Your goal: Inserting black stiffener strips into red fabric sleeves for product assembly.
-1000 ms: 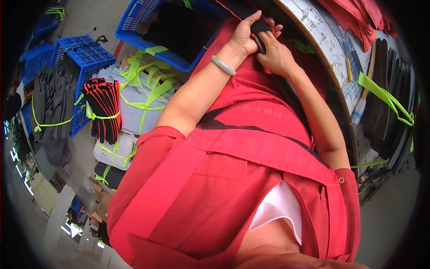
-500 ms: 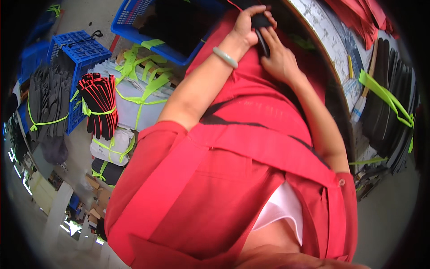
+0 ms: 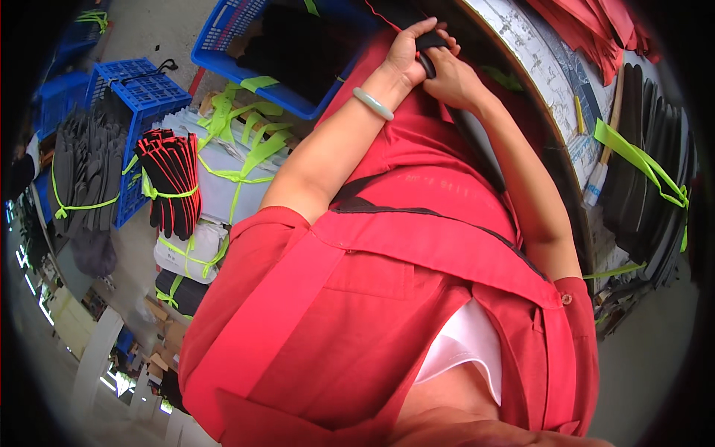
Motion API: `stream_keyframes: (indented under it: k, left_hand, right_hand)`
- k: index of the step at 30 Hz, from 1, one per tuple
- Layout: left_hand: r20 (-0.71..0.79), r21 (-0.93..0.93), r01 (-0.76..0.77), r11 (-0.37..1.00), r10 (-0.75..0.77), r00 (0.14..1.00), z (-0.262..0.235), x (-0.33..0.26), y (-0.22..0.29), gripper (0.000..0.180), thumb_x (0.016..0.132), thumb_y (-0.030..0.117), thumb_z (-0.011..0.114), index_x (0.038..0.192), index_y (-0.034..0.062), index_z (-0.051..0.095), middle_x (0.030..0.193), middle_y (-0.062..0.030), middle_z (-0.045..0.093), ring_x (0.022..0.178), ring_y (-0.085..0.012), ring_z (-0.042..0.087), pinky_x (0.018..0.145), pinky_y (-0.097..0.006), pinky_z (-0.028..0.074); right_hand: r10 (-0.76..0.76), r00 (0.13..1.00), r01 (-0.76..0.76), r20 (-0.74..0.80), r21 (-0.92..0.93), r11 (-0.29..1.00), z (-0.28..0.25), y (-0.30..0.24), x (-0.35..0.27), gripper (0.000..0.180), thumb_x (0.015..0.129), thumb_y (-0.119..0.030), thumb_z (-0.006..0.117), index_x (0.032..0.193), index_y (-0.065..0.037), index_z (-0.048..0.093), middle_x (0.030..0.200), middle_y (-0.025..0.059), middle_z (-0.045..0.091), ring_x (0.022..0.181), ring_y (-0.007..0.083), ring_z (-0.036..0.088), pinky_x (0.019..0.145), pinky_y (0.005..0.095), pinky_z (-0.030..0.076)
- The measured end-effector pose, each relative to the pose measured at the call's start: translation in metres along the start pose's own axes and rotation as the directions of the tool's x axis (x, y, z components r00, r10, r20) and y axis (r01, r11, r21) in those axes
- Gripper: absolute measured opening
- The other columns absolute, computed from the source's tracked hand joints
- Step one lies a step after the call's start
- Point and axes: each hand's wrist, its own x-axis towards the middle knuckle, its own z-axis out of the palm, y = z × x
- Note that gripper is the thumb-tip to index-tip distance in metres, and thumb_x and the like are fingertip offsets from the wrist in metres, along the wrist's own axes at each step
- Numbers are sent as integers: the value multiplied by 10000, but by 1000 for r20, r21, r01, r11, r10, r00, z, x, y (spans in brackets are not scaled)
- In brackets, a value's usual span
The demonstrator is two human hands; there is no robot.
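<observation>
My left hand (image 3: 410, 51), with a pale green bangle (image 3: 372, 104) on its wrist, grips a small black piece (image 3: 427, 54) at the top of the view. My right hand (image 3: 456, 80) touches the left and closes on the same piece from the right. Both hands sit at the curved edge of a work table (image 3: 530, 74), above my red apron (image 3: 387, 298). Fingers hide most of the black piece, so I cannot tell its shape.
Blue crates (image 3: 257, 71) stand on the floor to the left. Beside them lie bundles tied with green straps: red-and-black gloves (image 3: 171, 182), grey ones (image 3: 86, 175). On the right, a strapped stack of black pieces (image 3: 655, 164), with red fabric (image 3: 596, 26) above.
Both hands stay closed on the black piece and have edged slightly upward toward the table. The view has shifted a little.
</observation>
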Motion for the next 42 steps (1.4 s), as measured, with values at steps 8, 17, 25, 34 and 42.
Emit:
stream_keyframes:
  k: [8, 17, 25, 34, 42]
  left_hand:
    - [140, 8, -8, 1000, 7, 990, -7, -5, 3, 283, 914, 199, 588, 1072, -30, 538, 864, -133, 615, 853, -265, 598, 920, -445, 476]
    - [-91, 141, -84, 986, 98, 991, 3, -7, 0, 324, 914, 302, 610, 991, -11, 576, 915, -130, 642, 965, -322, 619, 936, -485, 488]
    - [-29, 146, -76, 986, 81, 996, 6, -11, 2, 166, 874, 111, 629, 964, -7, 555, 776, -130, 622, 783, -272, 629, 878, -448, 515]
    - [0, 96, 94, 991, -94, 996, -3, -6, -1, 417, 910, 379, 629, 1009, -21, 566, 999, -194, 627, 1052, -351, 590, 974, -469, 474]
    - [3, 102, -78, 992, 78, 997, 1, -2, 0, 151, 875, 137, 642, 904, 10, 565, 779, -87, 610, 785, -242, 617, 877, -440, 513]
  right_hand:
    - [-4, 989, 3, -151, -8, 1000, 1, -21, -30, 669, 713, -121, 580, 1363, -131, 419, 1399, 135, 440, 1077, 411, 572, 869, 473, 494]
    - [-49, 984, 43, -170, -43, 998, 9, -10, -41, 534, 710, -120, 564, 1237, -86, 487, 1309, 138, 511, 1044, 398, 587, 843, 493, 492]
    - [-128, 978, 133, -165, 17, 991, 10, -8, -47, 626, 686, -143, 588, 1295, -73, 460, 1379, 202, 443, 1045, 413, 589, 836, 471, 504]
    - [-29, 996, 25, -88, -47, 999, -1, -10, -26, 596, 724, -121, 557, 1309, -125, 442, 1360, 100, 474, 1022, 409, 599, 809, 491, 511]
    - [-43, 993, 24, -113, -160, 987, 3, -12, -5, 502, 737, -112, 536, 1235, -81, 478, 1140, 174, 620, 987, 393, 615, 828, 475, 508]
